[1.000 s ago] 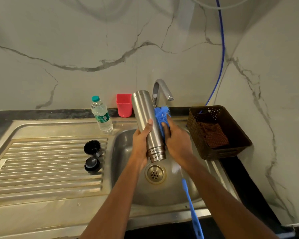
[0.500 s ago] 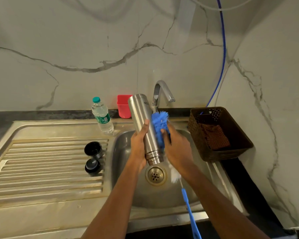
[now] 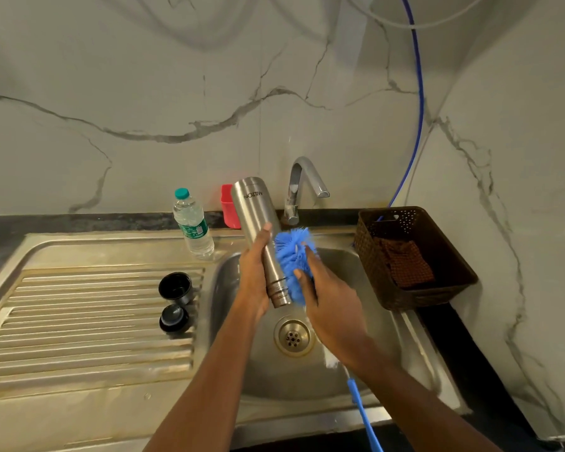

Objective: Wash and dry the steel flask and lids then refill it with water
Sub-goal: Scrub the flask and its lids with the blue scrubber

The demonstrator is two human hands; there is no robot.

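Over the sink basin [image 3: 366, 363] my left hand [image 3: 254, 275] grips the steel flask [image 3: 258, 216], which is upside down with its threaded mouth pointing at the drain. My right hand [image 3: 330, 301] holds the blue bottle brush [image 3: 291, 259] by its bristle head and presses the bristles against the flask's right side near the mouth. The brush's blue handle [image 3: 362, 415] trails down past my right forearm. Two black lids sit on the drainboard left of the basin: a cup lid [image 3: 176, 287] and a stopper lid [image 3: 174, 318].
A tap [image 3: 302, 187] stands behind the basin. A plastic water bottle [image 3: 193, 223] and a red cup [image 3: 227, 207] stand at the back left. A brown basket [image 3: 415, 256] with a brown cloth sits on the right. The ribbed drainboard [image 3: 79, 321] stretches left.
The brush head has slid down along the flask toward its mouth, and my hands with the flask have shifted slightly lower over the basin.
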